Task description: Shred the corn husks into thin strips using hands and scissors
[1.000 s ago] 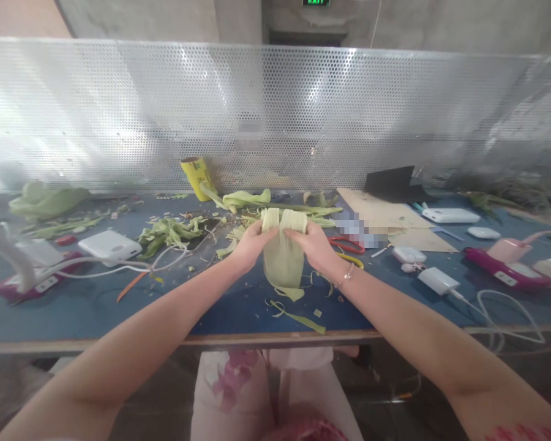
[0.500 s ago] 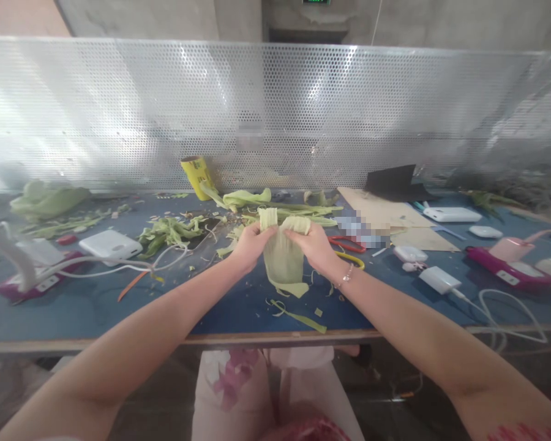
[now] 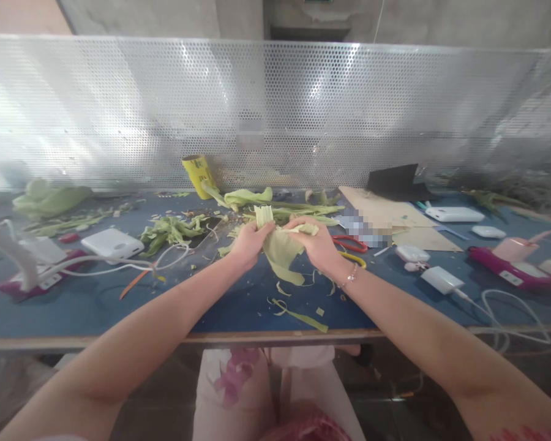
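My left hand (image 3: 247, 244) and my right hand (image 3: 318, 245) both pinch the top edge of a pale green corn husk leaf (image 3: 282, 254) above the blue table (image 3: 211, 306). The leaf is splitting down from the top between my hands, and its lower end hangs just over the tabletop. My right wrist wears a thin bracelet. Thin husk strips (image 3: 298, 315) lie on the table below the leaf. More husk leaves (image 3: 245, 198) are piled just beyond my hands.
A yellow roll (image 3: 197, 174) leans at the perforated metal screen. Red-handled scissors (image 3: 351, 245) lie right of my right hand. White power banks (image 3: 112, 243), chargers (image 3: 441, 280), cables, pink devices (image 3: 505, 269) and cardboard (image 3: 386, 217) cover both sides.
My hands have drawn the top of the leaf apart, so it has torn further. The leaf has tilted and its lower end has risen a little.
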`<state>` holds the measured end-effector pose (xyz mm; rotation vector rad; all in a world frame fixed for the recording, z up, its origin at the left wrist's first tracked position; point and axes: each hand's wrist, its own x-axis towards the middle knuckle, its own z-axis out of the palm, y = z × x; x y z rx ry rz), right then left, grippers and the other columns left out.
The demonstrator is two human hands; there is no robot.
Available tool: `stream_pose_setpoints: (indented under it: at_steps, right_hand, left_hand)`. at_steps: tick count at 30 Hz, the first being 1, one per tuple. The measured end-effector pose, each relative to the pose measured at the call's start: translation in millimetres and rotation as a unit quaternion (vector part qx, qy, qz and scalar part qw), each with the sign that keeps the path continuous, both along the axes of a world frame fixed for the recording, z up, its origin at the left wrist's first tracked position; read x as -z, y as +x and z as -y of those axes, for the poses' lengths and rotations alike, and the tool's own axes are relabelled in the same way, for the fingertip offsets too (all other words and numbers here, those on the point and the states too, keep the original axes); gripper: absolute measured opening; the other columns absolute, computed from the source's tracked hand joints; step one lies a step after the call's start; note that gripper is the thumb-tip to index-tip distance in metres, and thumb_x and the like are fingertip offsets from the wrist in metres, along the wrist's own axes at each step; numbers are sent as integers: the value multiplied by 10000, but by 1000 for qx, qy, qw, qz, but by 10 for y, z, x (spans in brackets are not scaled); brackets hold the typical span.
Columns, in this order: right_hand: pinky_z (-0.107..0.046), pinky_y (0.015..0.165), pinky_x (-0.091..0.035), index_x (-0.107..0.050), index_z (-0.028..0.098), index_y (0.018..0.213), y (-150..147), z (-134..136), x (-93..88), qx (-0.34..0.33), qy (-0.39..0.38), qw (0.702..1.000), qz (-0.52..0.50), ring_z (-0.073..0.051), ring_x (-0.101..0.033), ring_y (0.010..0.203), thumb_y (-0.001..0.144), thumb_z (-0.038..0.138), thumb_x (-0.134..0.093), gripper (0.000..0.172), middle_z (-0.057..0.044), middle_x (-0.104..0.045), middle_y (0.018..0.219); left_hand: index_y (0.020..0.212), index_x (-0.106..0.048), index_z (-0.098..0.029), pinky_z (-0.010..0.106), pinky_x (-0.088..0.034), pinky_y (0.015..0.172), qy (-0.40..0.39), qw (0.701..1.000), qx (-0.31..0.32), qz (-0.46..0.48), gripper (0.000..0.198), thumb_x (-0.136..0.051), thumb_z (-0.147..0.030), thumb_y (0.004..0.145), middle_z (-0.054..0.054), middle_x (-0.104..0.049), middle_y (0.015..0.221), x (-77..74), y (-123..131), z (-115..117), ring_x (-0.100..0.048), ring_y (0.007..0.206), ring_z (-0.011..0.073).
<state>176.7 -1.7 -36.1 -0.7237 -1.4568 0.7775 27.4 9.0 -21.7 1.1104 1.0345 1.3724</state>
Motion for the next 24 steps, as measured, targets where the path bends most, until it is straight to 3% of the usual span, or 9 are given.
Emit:
stream_pose_setpoints:
  at_steps: [7,12,17,21,24]
  right_hand:
    - [-301,715,-447,-613,221,704,23,73,-67,-72,1,997,-39,-160,-608,754,681,211,-650,45,18,-639,762]
    - [-323,712,-460,-613,195,776,15,47,-80,8,-76,993,-86,-175,-604,722,652,255,-649,142,-5,-649,761]
    - [-340,717,-467,-606,189,818,50,-99,-22,61,-141,979,-134,-196,-615,735,610,248,-613,216,-17,-659,773]
    - [-343,694,-476,-607,198,798,39,-106,-24,26,-176,976,-128,-213,-621,758,604,259,-595,203,-15,-661,750]
    - [-351,713,-489,-623,207,927,-8,-13,-67,-59,-172,975,-131,-221,-633,800,619,282,-628,317,-24,-687,835]
  left_hand:
    - [774,-617,-130,278,-466,564,-14,1000,24,-13,355,-742,-410,594,20,-621,622,19,-31,-32,-589,568,147]
    - [784,-605,-142,273,-474,532,-27,998,58,13,331,-716,-416,635,13,-608,616,7,-33,-19,-577,532,135]
    - [799,-580,-145,234,-451,482,-2,994,90,58,206,-676,-271,666,28,-636,699,-50,-48,13,-573,547,116]
    - [761,-536,-152,249,-474,557,22,995,85,49,224,-701,-197,616,6,-620,690,-49,-48,21,-586,592,117]
    - [714,-492,-166,217,-435,519,41,996,77,15,246,-712,-221,618,-17,-599,650,-19,-42,18,-555,545,92]
